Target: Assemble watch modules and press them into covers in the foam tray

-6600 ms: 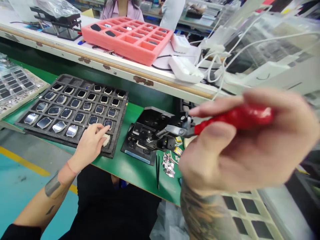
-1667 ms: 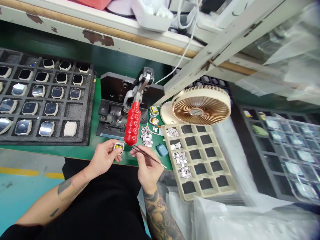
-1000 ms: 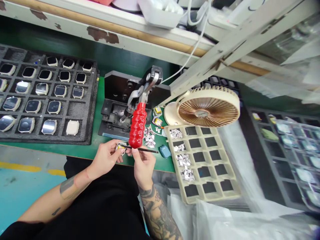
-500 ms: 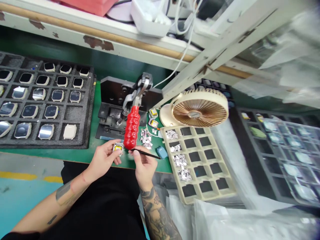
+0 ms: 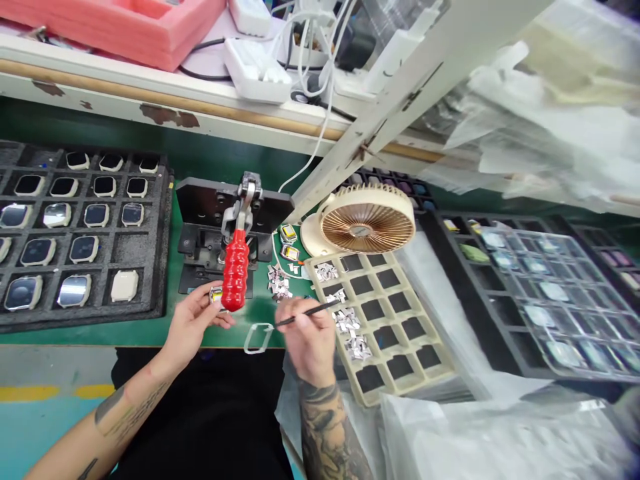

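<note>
My left hand [image 5: 193, 322] holds a watch case [image 5: 215, 295] with a yellow patch inside, partly hidden behind the red handle [image 5: 235, 270] of a toggle press. My right hand [image 5: 309, 337] is closed on black tweezers [image 5: 305, 313]. At the tweezers' left tip is a thin pale square frame [image 5: 259, 338], near the table's front edge; whether the tip grips it I cannot tell. Small whitish pieces [image 5: 279, 283] lie in a pile between the press and my right hand. Two more watch cases [image 5: 289, 253] sit behind that pile.
On the left is a dark foam tray [image 5: 163, 267] of watches. A beige fan [image 5: 367, 220] stands behind a cream compartment tray [image 5: 370, 397] holding small pieces. Plastic bags [image 5: 500, 433] lie at front right; a shelf edge [image 5: 200, 113] runs behind the press.
The view has shifted. My right hand has moved right, away from my left hand, and the pale frame now shows by the tweezers. It now overlaps where the blue block lay.
</note>
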A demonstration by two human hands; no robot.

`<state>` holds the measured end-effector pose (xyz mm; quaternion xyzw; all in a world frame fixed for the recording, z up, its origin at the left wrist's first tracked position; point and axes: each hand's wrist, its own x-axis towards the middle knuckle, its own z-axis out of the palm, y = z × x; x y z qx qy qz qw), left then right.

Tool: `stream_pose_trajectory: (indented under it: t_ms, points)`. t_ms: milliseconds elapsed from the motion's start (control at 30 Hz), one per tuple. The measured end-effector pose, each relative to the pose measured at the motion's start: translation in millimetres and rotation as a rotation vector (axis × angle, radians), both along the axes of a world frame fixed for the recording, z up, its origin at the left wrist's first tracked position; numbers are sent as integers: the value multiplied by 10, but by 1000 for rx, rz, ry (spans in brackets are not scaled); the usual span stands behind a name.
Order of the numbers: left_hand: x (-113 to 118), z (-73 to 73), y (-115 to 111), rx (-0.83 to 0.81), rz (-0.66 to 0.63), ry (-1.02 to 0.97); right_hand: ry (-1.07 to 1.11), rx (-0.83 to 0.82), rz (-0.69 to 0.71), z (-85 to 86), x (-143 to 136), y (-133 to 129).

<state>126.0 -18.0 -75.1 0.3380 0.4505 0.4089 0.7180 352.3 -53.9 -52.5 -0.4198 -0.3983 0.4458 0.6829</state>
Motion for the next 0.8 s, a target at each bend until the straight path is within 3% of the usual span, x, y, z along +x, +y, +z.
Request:
stream_pose_trajectory:
  t_ms: [100,200,267,367,467,567,700,800]
  points:
    - [21,-31,-70,105,-33,41,-180,102,6,367,515,168]
    - [38,-76,-134,197,-44,101,-668,106,-53,736,778,554]
    - [39,-105,-154,231,-52,132,-960,149,-96,905,702,948]
    - [22,-128,-160,269,-90,171,-1012,287,-221,987,391,1490]
    - [-13,-130,-165,286,-125,207,-949,303,-370,861,179,1536]
    - [-53,-127,-174,279,-119,220,-969,278,-433,528,145,1025]
    - [-95,-130,-160,289,-142,254,-1213,211,-278,-43,84,239]
    - [-104,-124,-138,291,-190,286,-1424,115,-143,-315,1,-2]
